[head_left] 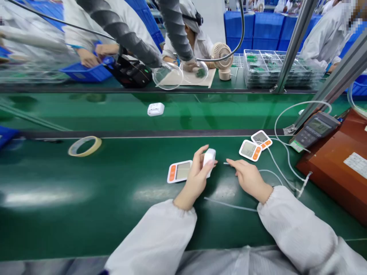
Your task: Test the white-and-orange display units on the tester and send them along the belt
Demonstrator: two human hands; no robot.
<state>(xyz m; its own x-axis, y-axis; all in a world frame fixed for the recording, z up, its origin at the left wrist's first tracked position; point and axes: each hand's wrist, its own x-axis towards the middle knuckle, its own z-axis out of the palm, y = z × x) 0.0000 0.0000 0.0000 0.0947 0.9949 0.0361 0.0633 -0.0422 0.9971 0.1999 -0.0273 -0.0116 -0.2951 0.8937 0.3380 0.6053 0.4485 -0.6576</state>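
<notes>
Plastic, white and rounded, made up the small device [209, 158] that the left hand [197, 177] gripped on edge just above the green bench [114, 198], thumb on one side and fingers wrapped over the other. Just beside it, to the left and partly behind the hand, a flat white monitor with an orange end [179, 172] lay face up on the mat. The right hand [248, 175] rested on the bench near the device, palm down and loosely closed, its forefinger and thumb pinching the end of a thin clear tube [229, 205]; the tip pointed toward the held device but stood apart from it. The tube trailed back across the mat under the right sleeve.

Farther right, two more monitors with orange buttons [255, 145] lay side by side, touching, both screens lit. White tubing looped from them toward a grey handheld meter [314, 130] propped at the edge of a reddish-brown box [338, 172]. A roll of tape [85, 146] lay flat well to the left. Beyond a dark strip, a single white unit [156, 109] sat on the conveyor belt [86, 110]. On the far side, people in white coats worked at another bench, near a small fan [222, 55] and a clear tray of parts [275, 68].
</notes>
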